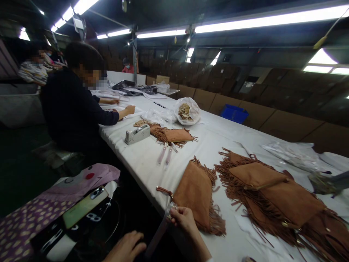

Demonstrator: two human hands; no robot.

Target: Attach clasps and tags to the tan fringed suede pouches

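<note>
My right hand [187,222] pinches the upper end of a plastic-wrapped strap [159,234] with a metal clasp, at the table's near edge. The strap hangs down past that edge. Right beside these fingers lies a brown fringed suede bag [192,193], its zip pull pointing left. My left hand [127,247] is low in the view, left of the strap, its fingers loosely extended and nothing visible in them. A pile of similar fringed bags [289,196] lies to the right. Two more wrapped straps [165,154] rest farther up the table.
A tape dispenser [137,134] stands near the left edge, beside more fringed bags [178,135]. Behind is a plastic bag [195,109] with tan contents. A co-worker [76,94] sits at left. A phone [85,207] lies on items below the table edge. Cartons [283,120] line the far side.
</note>
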